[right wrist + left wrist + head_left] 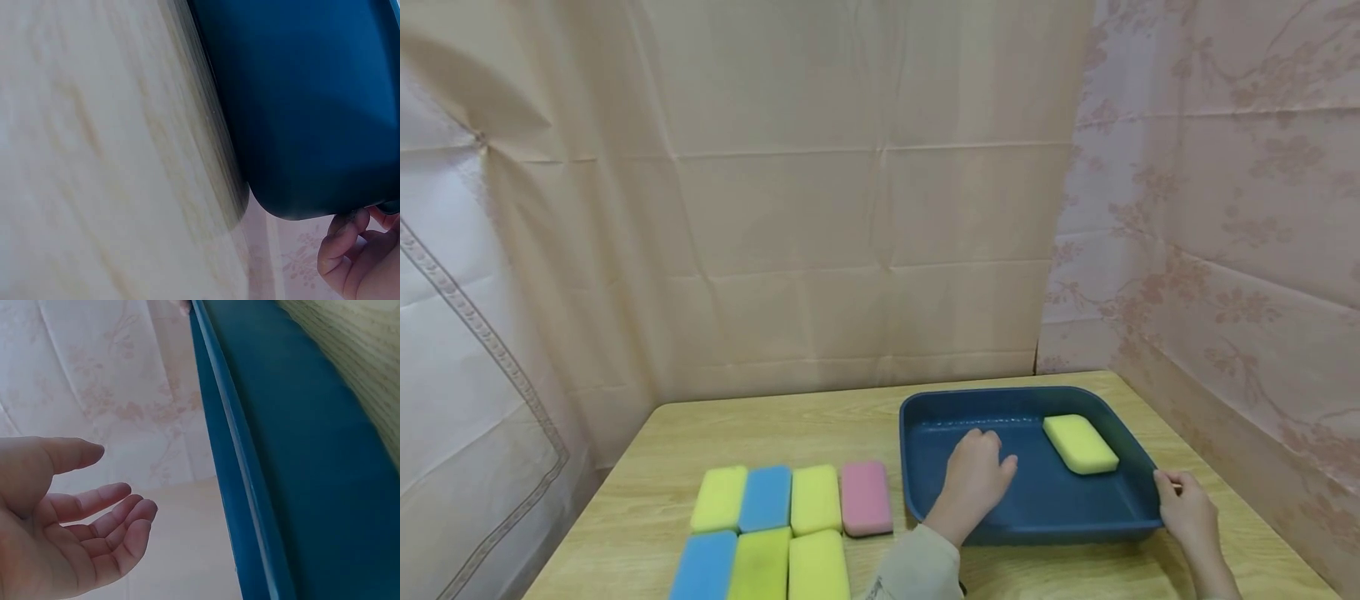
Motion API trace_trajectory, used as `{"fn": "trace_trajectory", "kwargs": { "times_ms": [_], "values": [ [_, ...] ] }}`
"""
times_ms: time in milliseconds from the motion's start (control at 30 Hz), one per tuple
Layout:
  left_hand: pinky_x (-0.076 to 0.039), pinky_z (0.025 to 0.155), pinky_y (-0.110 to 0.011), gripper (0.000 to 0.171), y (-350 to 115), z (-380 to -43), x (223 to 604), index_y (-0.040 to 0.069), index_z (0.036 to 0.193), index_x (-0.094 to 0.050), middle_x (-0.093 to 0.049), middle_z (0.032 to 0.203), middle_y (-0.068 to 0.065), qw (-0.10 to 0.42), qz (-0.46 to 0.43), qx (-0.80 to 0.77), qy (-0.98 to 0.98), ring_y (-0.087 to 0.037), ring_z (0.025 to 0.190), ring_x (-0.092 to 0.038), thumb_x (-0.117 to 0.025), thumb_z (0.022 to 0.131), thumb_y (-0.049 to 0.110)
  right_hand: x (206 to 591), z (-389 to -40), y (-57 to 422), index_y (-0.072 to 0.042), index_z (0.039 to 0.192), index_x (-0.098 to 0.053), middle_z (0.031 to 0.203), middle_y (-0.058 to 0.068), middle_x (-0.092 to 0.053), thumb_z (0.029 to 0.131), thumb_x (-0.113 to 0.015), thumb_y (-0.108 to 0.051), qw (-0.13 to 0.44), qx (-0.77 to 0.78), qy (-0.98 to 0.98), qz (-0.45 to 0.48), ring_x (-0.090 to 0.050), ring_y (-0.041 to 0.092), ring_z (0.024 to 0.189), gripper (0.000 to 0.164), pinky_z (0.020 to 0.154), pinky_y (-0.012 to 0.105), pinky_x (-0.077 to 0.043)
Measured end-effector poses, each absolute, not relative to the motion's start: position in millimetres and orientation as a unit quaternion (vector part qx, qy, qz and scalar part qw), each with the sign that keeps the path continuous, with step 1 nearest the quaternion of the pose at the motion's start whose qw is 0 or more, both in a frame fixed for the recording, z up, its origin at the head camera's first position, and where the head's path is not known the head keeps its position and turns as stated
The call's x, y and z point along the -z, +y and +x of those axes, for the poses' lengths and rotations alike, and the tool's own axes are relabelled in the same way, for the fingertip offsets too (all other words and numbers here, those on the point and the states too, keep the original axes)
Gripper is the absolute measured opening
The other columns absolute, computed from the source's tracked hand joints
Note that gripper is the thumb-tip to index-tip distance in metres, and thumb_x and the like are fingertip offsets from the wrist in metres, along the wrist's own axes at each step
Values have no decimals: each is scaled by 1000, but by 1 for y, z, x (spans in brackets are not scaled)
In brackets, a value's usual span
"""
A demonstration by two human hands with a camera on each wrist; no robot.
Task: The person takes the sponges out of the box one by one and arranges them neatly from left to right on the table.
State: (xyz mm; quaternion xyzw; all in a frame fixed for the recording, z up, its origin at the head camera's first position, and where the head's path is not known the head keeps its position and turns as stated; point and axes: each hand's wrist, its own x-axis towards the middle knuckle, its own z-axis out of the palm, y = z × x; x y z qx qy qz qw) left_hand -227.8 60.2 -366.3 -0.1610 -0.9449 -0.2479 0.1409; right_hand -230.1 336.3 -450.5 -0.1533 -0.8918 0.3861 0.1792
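A deep dark-blue plastic tray [1022,500] stands on the right half of the table, with one yellow sponge [1081,444] lying inside near its right end. My left hand [973,479] is over the tray's left part; in the left wrist view its fingers [119,540] curve loosely, thumb apart, around nothing. At the tray's right front corner my right hand [1187,508] pinches the rim. From the right wrist view, the fingers [337,250] show at the rim, with the tray's outer wall [306,112] beside them.
To the tray's left, sponges lie in two rows: a pink sponge [867,497], a blue sponge [766,498] and a yellow sponge [816,500] are in the back row, with several more yellow and blue ones around. Curtains [850,208] hang behind the wooden table [647,467] and at both sides.
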Motion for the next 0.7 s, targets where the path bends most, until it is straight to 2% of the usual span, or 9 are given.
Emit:
{"fn": "trace_trajectory", "kwargs": {
  "times_ms": [300, 600, 700],
  "values": [
    [-45, 58, -23, 22, 81, -240, 365, 7, 80, -64, -57, 77, -2, 104, -168, 200, -960, -10, 72, -55, -65, 82, 28, 451, -230, 336, 13, 106, -47, 99, 36, -50, 95, -37, -19, 186, -383, -892, -151, -47, 48, 90, 35, 73, 53, -37],
    [-42, 53, -22, 30, 94, -246, 370, 13, 60, -56, -53, 70, 1, 74, -187, 158, -967, -8, 66, -50, -62, 83, 31, 451, -229, 336, 13, 106, -47, 100, 37, -49, 95, -36, -20, 185, -386, -891, -153, -47, 48, 90, 36, 74, 54, -37],
    [-38, 47, -22, 37, 98, -249, 370, 14, 52, -51, -50, 63, 2, 69, -190, 146, -969, -9, 58, -46, -61, 84, 29, 450, -229, 336, 13, 106, -47, 100, 36, -49, 95, -36, -20, 184, -385, -891, -154, -47, 48, 90, 36, 73, 54, -37]
  ]
}}
